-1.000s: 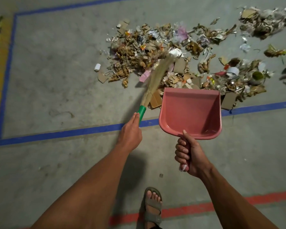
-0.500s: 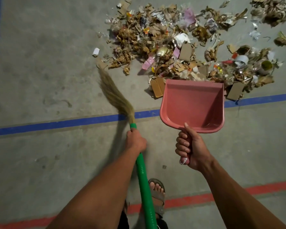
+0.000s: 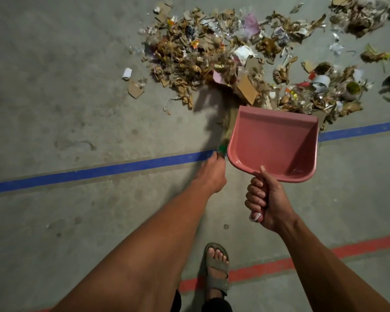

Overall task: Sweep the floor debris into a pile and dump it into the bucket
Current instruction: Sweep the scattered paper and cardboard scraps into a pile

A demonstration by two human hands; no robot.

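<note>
Debris (image 3: 223, 52) roughly piled at twelve o'clock, more strewn toward two; left hand (image 3: 209, 174) wrapped round broom (image 3: 229, 119); right hand (image 3: 266, 199) gripping empty pink dustpan (image 3: 273, 145) (nothing scooped); bucket unseen; dumping remains.

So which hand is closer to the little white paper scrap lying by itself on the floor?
Left. The left hand, gripping the broom, sits below-right of the white scrap; the right hand, holding the dustpan handle, is farther right.
</note>
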